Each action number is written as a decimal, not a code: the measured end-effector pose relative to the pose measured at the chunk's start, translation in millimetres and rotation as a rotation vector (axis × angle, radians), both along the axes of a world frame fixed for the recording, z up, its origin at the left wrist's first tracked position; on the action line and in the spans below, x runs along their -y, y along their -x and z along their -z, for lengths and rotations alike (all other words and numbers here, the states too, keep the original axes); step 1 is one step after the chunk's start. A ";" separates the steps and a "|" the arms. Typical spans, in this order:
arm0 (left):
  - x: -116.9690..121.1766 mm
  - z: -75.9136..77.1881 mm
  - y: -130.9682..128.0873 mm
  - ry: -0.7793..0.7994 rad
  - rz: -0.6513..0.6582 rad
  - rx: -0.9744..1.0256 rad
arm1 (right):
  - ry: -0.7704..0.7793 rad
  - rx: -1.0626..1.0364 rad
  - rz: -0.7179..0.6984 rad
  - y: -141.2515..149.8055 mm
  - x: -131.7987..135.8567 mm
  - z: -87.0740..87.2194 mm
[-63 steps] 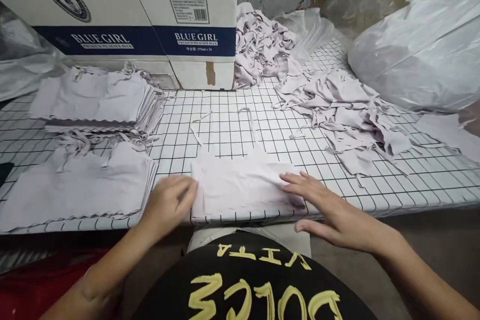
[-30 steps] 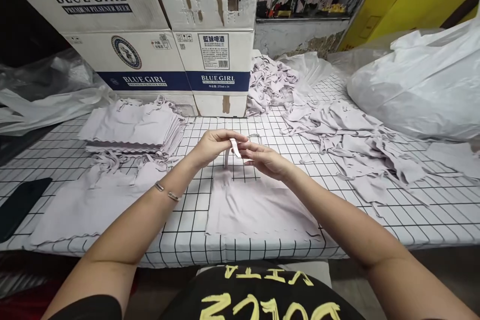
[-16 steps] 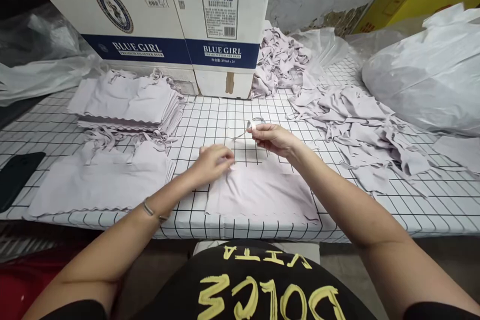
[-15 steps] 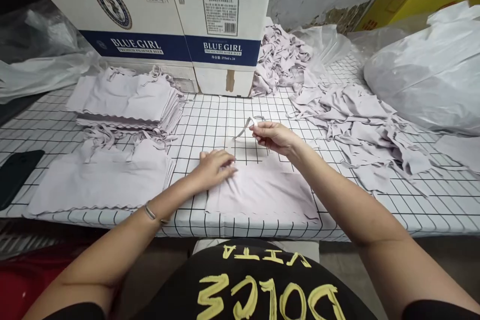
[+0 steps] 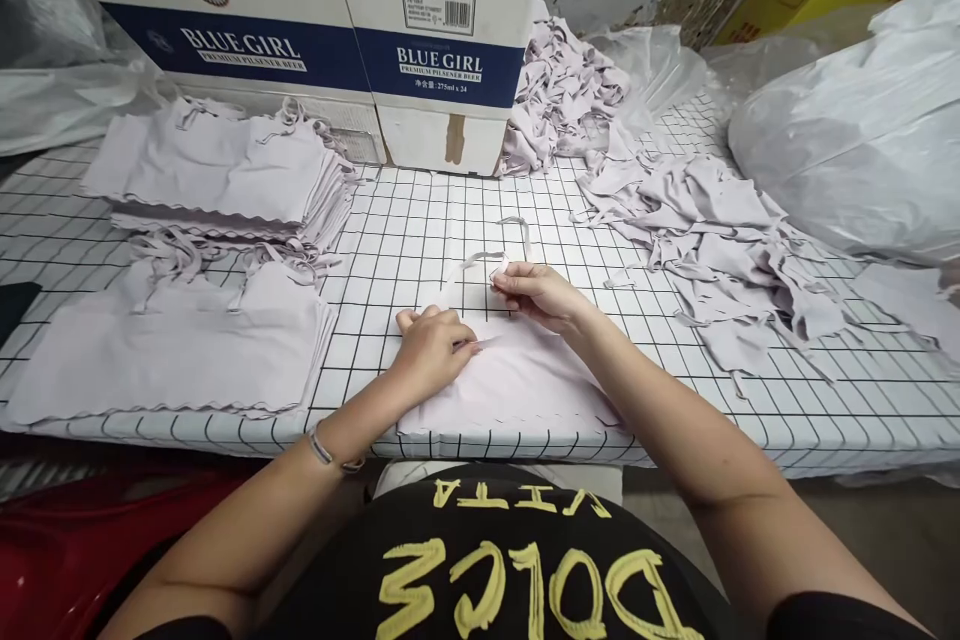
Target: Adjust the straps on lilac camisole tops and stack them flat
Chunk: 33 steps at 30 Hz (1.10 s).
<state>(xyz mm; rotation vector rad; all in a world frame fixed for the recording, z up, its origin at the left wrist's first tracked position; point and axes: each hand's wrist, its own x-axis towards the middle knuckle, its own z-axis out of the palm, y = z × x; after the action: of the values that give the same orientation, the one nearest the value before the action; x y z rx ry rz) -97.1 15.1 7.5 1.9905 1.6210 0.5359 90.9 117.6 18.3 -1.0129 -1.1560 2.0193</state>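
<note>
A pale pink camisole-like garment [image 5: 525, 390] lies flat at the table's front edge, between my hands. My left hand [image 5: 435, 348] rests at its upper left, with thumb and fingers pinched on a fold of the cloth. Just above the garment, my right hand [image 5: 541, 296] is closed in a pinch on a thin strap [image 5: 487, 256], whose loose length curls over the checked cloth beyond the fingertips. The garment's upper right part is partly hidden beneath my right hand.
Stacked matching garments [image 5: 172, 340] lie at left, with another stack [image 5: 217, 165] behind. A beer carton [image 5: 442, 135] stands at the back. Loose pink pieces [image 5: 720, 240] spread to the right, near a filled plastic bag [image 5: 840, 140]. A checked cloth [image 5: 420, 210] covers the table.
My right hand has drawn slightly nearer the garment, and the strap now trails farther out. My left fingers have closed on the cloth. The view has shifted slightly.
</note>
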 end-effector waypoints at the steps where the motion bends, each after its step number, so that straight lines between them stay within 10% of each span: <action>1: 1.2 1.2 -1.6 -0.007 -0.008 0.022 | -0.061 0.013 -0.009 -2.2 5.0 1.2; 12: 9.0 4.1 -15.9 0.066 -0.110 0.140 | -0.770 0.526 -0.129 -20.1 49.9 20.7; 33: 12.3 1.0 -16.3 0.050 -0.167 0.183 | -0.878 0.525 -0.138 -18.1 58.7 26.5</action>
<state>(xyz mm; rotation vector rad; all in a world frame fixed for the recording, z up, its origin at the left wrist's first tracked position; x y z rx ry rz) -80.8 2.8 6.5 1.7256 1.6765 0.7112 109.1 58.9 -8.2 -0.9982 -2.1597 1.0902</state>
